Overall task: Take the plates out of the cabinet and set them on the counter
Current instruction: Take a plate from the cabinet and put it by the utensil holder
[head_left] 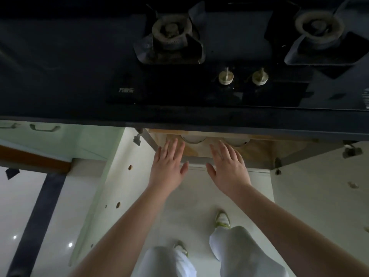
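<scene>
Both hands flat, fingers spread, holding nothing: left hand point(169, 162) and right hand point(229, 166) at open cabinet point(259, 150) mouth under counter point(60, 76). Plates point(193, 138) mostly hidden beneath counter edge, only white rims showing.

Single head cam, wide-angle, looking steeply down over table point(60, 80) edge. Hob point(199, 56) at 12, open cabinet point(259, 150) just below centre, floor point(189, 206) at 6. Close range.
</scene>
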The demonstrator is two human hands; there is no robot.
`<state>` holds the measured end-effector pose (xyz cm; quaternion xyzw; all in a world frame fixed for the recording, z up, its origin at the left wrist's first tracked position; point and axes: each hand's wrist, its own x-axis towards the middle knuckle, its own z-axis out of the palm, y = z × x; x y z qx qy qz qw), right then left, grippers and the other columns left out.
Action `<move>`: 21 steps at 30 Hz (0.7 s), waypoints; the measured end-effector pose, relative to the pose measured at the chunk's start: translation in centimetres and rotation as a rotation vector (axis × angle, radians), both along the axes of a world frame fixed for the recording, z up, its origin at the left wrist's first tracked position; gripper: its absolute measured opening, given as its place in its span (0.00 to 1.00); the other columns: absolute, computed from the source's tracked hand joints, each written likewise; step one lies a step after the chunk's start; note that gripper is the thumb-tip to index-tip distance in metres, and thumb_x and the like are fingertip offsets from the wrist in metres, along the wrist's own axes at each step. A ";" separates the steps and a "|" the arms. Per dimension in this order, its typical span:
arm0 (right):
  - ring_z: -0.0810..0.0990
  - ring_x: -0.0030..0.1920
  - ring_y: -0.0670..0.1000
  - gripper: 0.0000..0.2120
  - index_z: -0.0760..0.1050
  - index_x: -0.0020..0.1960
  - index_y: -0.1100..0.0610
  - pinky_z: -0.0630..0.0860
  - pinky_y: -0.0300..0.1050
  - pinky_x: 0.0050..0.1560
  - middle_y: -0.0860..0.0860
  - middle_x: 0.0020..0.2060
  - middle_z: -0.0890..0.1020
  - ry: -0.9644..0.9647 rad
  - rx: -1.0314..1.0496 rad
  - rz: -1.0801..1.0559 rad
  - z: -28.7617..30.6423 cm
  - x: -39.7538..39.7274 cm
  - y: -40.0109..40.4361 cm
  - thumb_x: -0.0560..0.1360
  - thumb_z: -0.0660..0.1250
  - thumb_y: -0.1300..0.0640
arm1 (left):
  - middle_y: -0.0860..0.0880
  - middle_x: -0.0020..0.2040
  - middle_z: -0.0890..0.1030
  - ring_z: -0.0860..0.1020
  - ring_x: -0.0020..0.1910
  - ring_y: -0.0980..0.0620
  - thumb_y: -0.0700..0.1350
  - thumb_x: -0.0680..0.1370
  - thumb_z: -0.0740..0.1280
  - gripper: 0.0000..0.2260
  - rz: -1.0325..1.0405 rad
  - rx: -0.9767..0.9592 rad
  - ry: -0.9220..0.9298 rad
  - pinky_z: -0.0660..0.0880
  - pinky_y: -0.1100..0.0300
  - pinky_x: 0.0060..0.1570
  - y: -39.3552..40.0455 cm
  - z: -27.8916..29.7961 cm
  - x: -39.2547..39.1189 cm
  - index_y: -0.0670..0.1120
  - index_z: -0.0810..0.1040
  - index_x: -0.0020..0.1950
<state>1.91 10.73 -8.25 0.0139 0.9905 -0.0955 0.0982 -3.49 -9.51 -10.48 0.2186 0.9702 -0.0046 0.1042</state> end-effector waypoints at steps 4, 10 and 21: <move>0.58 0.76 0.58 0.29 0.53 0.78 0.53 0.57 0.56 0.75 0.55 0.77 0.59 0.014 0.030 -0.006 -4.9 -3.5 0.1 0.81 0.50 0.41 | 0.44 0.80 0.56 0.52 0.79 0.43 0.61 0.82 0.45 0.30 0.033 0.038 0.059 0.49 0.46 0.76 -0.8 -4.4 -3.7 0.47 0.54 0.80; 0.53 0.77 0.57 0.30 0.50 0.79 0.51 0.51 0.56 0.76 0.55 0.78 0.55 0.014 0.062 0.012 -12.3 -8.9 0.3 0.81 0.49 0.40 | 0.43 0.80 0.58 0.54 0.79 0.41 0.60 0.82 0.49 0.29 -0.008 0.020 0.084 0.49 0.44 0.77 1.1 -11.2 -8.2 0.47 0.56 0.80; 0.60 0.74 0.58 0.28 0.59 0.76 0.52 0.55 0.60 0.74 0.55 0.74 0.64 0.196 0.123 0.076 -21.5 -13.0 1.5 0.79 0.49 0.42 | 0.44 0.75 0.67 0.65 0.73 0.40 0.60 0.80 0.52 0.28 -0.002 0.098 0.260 0.56 0.39 0.74 2.0 -20.3 -11.1 0.49 0.65 0.76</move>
